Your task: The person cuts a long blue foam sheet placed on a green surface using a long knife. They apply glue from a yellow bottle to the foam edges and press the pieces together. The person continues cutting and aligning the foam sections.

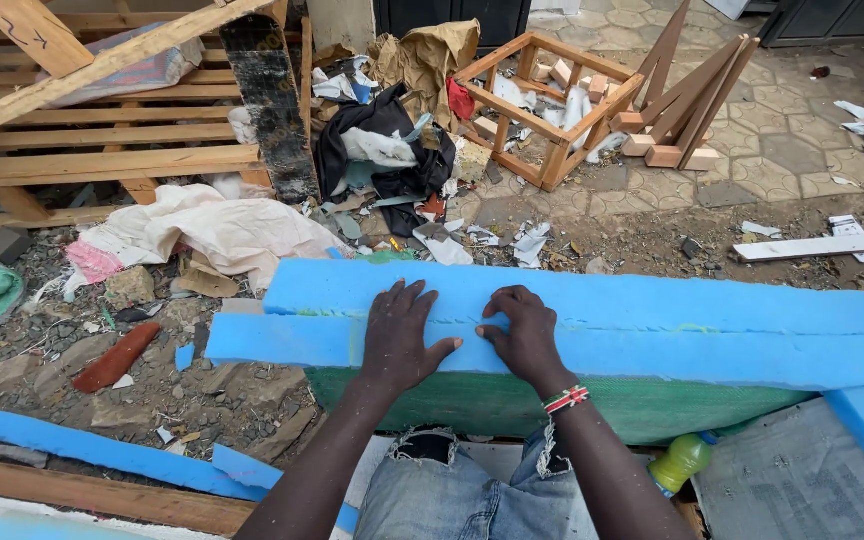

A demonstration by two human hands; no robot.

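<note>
A long blue foam slab (pixel 652 320) lies across a green mesh-covered block (pixel 512 400) in front of me. A cut line runs along the slab, leaving a narrower front strip (pixel 272 340). My left hand (pixel 397 335) lies flat with fingers spread on the front strip, palm down. Just to its right, my right hand (pixel 524 330) rests on the foam with its fingers curled into the cut line; whether it pinches the foam is unclear. A beaded band circles my right wrist (pixel 565 399). Neither hand holds a tool.
Blue foam offcuts (pixel 102 450) lie on the ground at left beside a wooden plank (pixel 82 495). A yellow-green bottle (pixel 682 462) stands at my right knee. Wooden pallets (pixel 102 130), a wooden frame (pixel 552 100), cloth and rubble fill the background.
</note>
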